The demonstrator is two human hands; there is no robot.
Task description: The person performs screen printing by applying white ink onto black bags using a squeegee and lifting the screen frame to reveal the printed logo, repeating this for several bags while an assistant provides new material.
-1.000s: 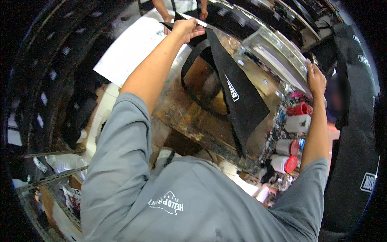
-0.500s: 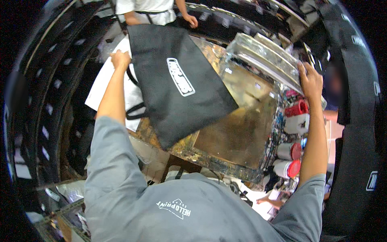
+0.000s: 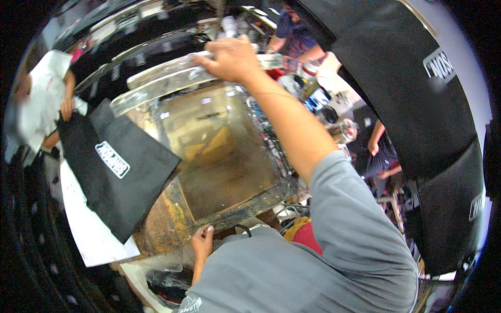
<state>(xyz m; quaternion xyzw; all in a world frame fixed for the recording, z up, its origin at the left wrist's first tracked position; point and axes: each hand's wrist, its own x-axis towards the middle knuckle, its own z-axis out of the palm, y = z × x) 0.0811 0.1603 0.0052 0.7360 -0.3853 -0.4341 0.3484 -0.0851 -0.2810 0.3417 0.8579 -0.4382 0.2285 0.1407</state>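
The printing screen (image 3: 224, 156), a big rectangular frame with a murky, ink-stained mesh panel, fills the middle of the view, tilted up. Its pale metal far rail is gripped by the right hand (image 3: 232, 58), fingers wrapped over the top edge. At the frame's near edge the left hand (image 3: 202, 241) rests with its fingers curled against the stained wood. Left of the screen, 1 black bag (image 3: 117, 175) with a white printed patch lies flat, partly over a white sheet (image 3: 86, 229). Beyond the bag, another person's hand (image 3: 66, 108) touches its far corner.
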